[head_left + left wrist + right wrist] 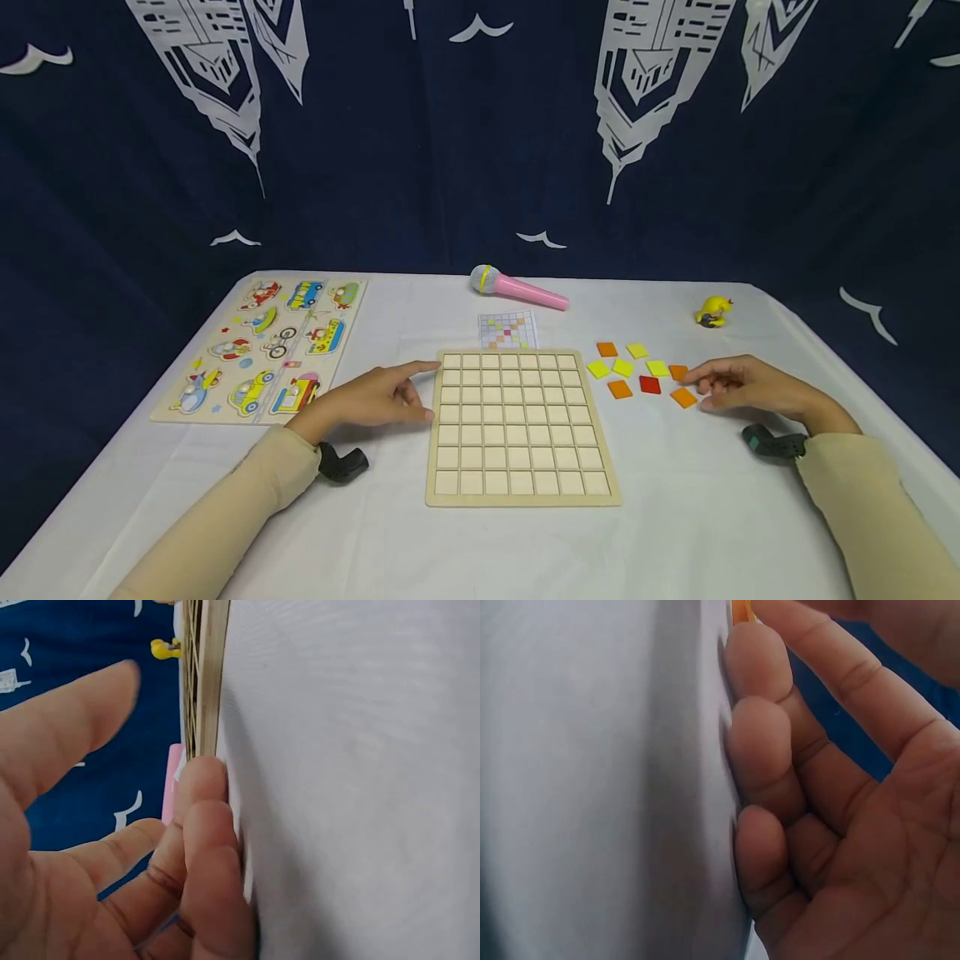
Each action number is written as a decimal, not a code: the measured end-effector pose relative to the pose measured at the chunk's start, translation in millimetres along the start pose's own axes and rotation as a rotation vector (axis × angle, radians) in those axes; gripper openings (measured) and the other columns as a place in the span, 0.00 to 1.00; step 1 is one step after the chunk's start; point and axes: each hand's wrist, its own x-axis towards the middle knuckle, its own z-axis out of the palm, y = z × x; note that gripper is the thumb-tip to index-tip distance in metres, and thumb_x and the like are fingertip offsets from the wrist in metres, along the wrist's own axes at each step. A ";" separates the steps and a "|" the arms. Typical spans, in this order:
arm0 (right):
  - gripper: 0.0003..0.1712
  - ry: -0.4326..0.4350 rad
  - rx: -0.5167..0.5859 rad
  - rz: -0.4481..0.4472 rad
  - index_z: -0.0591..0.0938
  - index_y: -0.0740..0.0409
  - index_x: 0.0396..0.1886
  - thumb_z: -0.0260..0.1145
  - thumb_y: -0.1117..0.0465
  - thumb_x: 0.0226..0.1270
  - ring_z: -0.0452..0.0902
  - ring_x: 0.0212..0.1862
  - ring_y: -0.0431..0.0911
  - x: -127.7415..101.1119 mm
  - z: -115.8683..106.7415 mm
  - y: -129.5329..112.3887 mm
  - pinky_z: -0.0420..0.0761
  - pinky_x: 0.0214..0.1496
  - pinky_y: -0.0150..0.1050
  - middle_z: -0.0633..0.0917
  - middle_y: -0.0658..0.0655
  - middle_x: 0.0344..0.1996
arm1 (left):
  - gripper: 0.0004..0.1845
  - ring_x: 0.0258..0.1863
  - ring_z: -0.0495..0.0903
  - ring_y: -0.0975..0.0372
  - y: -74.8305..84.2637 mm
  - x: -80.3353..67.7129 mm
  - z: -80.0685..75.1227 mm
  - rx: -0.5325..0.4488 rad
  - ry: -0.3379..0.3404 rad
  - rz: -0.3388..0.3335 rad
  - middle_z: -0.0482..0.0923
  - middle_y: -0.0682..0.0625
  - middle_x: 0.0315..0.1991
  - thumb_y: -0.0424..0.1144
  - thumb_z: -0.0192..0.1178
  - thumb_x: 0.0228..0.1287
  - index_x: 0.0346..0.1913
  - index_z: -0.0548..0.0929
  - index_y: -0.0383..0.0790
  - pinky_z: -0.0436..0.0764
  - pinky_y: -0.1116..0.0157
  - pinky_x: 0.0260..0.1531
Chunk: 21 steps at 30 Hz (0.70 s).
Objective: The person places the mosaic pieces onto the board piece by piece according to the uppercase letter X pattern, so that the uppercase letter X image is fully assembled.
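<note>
Coloured tiles (637, 371), flat little squares in orange, yellow and red, lie loosely scattered on the surface (675, 517) just to the right of the wooden grid board (521, 427), whose square cells all look unfilled. The right hand (738, 387) rests beside the scatter, its fingers lightly bent and their tips at the nearest orange tile (683, 397); the right wrist view shows fingertips (754, 667) pressed to the cloth with an orange edge (739, 611) at the top, but whether a tile is actually pinched I cannot tell. Judging by their thinness, the tiles should be light, stiff and a bit slick on the cloth, so they are probably best slid and lifted by an edge between thumb and fingertip. The left hand (378, 398) lies relaxed at the board's left edge, index finger stretched toward its upper corner, holding nothing; the left wrist view shows fingers (202, 825) against the board's rim (208, 675). Behind the board sits a small pattern card (507, 330), then a pink toy microphone (517, 288). A yellow toy figure (713, 311) stands well off to the right, and a vehicle peg puzzle (266, 350) lies at the far left.
</note>
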 end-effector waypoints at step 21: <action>0.16 -0.006 -0.097 -0.033 0.87 0.73 0.53 0.76 0.71 0.68 0.69 0.29 0.44 6.9 6.9 -2.1 0.67 0.30 0.36 0.78 0.49 0.32 | 0.49 0.26 0.75 0.64 -4.1 -0.5 13.4 0.067 0.059 -0.026 0.80 0.57 0.31 0.47 0.83 0.58 0.81 0.71 0.39 0.72 0.66 0.31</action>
